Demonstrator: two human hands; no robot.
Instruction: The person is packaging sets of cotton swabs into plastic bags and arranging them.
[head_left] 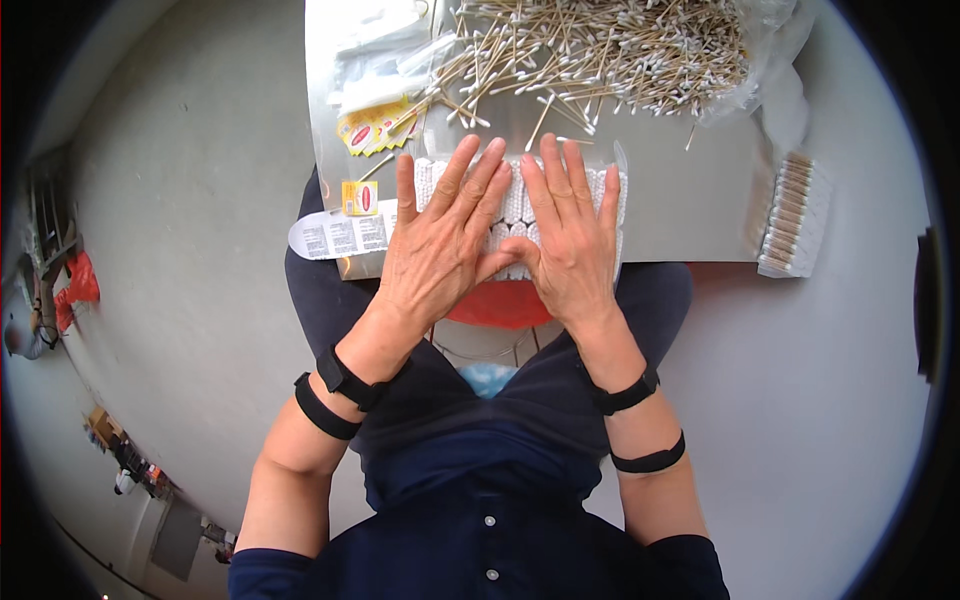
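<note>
Both my hands lie flat, palms down, on a pack of cotton swabs (513, 205) at the front edge of the table. White tips show in rows between and around my fingers, with clear plastic film along the pack's edges. My left hand (440, 235) covers the pack's left part, fingers straight and apart. Over its right part rests my right hand (575, 230), also with fingers stretched out. The two thumbs come close together near the pack's front. What lies beneath my palms is hidden.
A large heap of loose cotton swabs (610, 50) covers the back of the table (690, 190). Clear plastic bags (385, 60), yellow cards (375, 127), a small yellow label (360, 198) and a white printed label strip (340, 233) lie left. A filled swab pack (790, 215) sits at the right edge.
</note>
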